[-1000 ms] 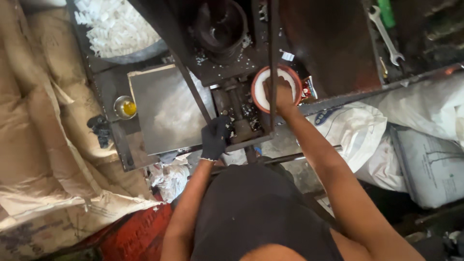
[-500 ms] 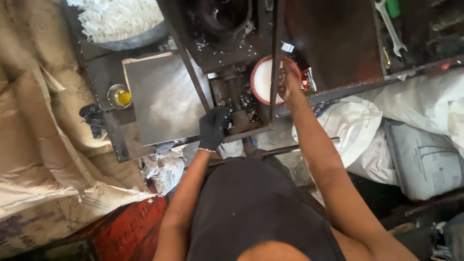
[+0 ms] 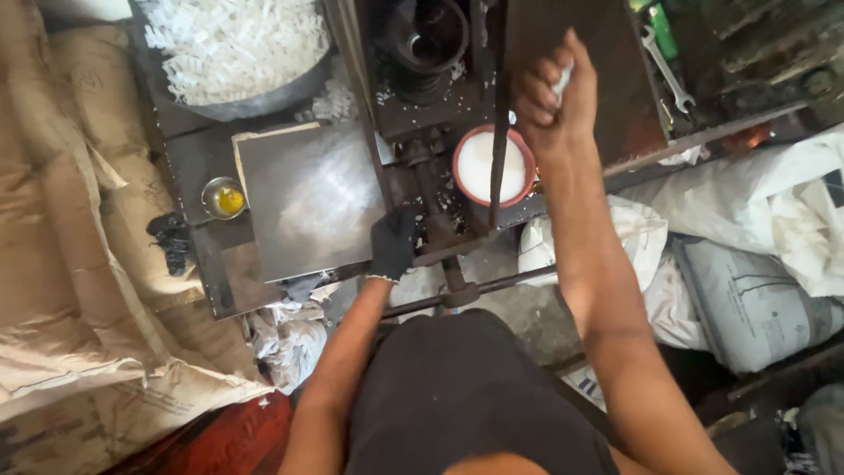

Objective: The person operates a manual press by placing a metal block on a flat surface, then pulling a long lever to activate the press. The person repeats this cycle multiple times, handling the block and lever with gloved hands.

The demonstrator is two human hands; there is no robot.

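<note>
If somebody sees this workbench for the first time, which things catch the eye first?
Probably the big pan of white pieces at the top left, and the red-rimmed bowl of white powder in the middle. The bare right hand is raised above that bowl, closed on something white, while the black-gloved left hand rests on the dark machine.

Left hand (image 3: 393,244) in a matt black fabric glove, at 6 o'clock of a dull, scuffed grey metal plate (image 3: 309,198). Bare right hand (image 3: 552,90) closed on white material. Dark, grimy metal press (image 3: 428,53); bowl (image 3: 493,165) with a glossy red rim, matt white powder inside. Basin (image 3: 233,54) of white plastic-looking pieces. Coarse woven sacks (image 3: 70,229).
</note>
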